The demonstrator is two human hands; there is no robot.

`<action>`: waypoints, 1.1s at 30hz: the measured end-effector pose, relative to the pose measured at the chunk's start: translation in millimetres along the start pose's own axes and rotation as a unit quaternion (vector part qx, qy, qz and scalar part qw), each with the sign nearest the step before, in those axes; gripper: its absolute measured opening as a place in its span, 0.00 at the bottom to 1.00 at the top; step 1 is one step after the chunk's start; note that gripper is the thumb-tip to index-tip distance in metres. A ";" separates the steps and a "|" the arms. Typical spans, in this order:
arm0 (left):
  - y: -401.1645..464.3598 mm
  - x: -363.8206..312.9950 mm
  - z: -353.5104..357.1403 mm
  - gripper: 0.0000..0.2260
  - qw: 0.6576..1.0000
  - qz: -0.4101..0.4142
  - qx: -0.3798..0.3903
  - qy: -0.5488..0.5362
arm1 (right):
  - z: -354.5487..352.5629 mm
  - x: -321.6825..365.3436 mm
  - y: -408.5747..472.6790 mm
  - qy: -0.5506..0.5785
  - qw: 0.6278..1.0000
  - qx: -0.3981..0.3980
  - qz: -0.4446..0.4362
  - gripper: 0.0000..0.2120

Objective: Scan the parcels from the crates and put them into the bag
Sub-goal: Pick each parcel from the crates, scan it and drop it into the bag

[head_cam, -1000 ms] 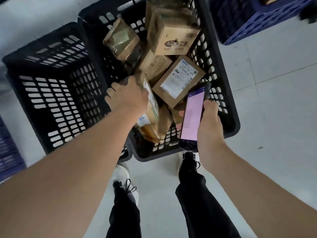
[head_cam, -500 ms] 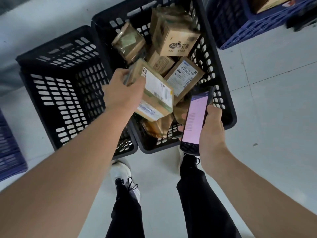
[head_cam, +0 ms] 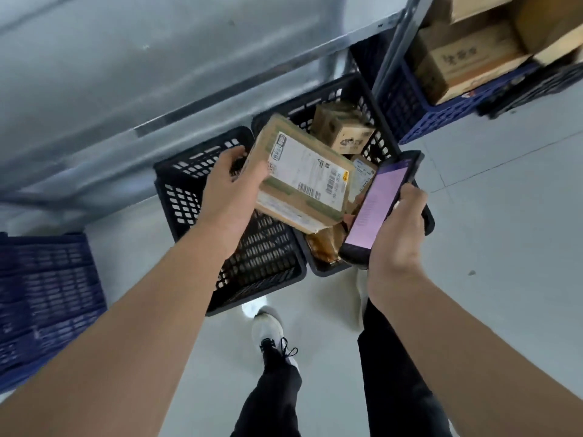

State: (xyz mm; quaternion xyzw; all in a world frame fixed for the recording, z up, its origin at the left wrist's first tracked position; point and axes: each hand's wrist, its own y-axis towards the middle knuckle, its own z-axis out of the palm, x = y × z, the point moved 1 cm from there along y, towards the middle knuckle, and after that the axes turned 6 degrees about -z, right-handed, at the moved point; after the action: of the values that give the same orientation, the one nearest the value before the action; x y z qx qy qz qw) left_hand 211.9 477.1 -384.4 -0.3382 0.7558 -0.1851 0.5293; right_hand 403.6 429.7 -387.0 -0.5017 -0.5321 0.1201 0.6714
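Above the black crates (head_cam: 252, 247), the left hand (head_cam: 230, 190) grips a labelled cardboard parcel (head_cam: 299, 181) lifted clear, label up. Just right, the right hand (head_cam: 397, 234) holds the handheld scanner (head_cam: 377, 206). Scanning seems not yet done; more parcels (head_cam: 344, 127) remain in the right crate, and no bag is visible.

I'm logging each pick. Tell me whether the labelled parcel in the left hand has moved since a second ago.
Yes. The labelled parcel, gripped by the left hand, has come up out of the black crate and now sits above its rim, label facing up beside the scanner.
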 end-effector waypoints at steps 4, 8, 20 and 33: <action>-51.2 -35.7 -52.1 0.33 0.999 0.024 0.014 -0.037 | 10.7 17.3 -69.6 0.030 0.999 0.002 -0.036 0.44; -100.5 -73.7 -100.4 0.30 0.992 0.040 0.056 -0.107 | 18.6 43.5 -148.7 0.054 0.993 0.003 -0.100 0.41; -273.9 -191.1 -228.9 0.35 0.969 0.178 0.136 -0.100 | 3.9 139.2 -374.0 0.119 0.945 0.067 -0.298 0.24; -496.6 -228.1 -293.6 0.45 0.915 0.396 0.068 -0.038 | -79.8 201.6 -549.0 0.126 0.896 0.153 -0.396 0.40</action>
State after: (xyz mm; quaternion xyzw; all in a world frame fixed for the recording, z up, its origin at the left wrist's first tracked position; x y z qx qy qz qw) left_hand 144.9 266.4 195.2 0.0185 0.7927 0.0018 0.6093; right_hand 347.3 269.5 178.3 -0.1513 -0.5725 -0.1406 0.7934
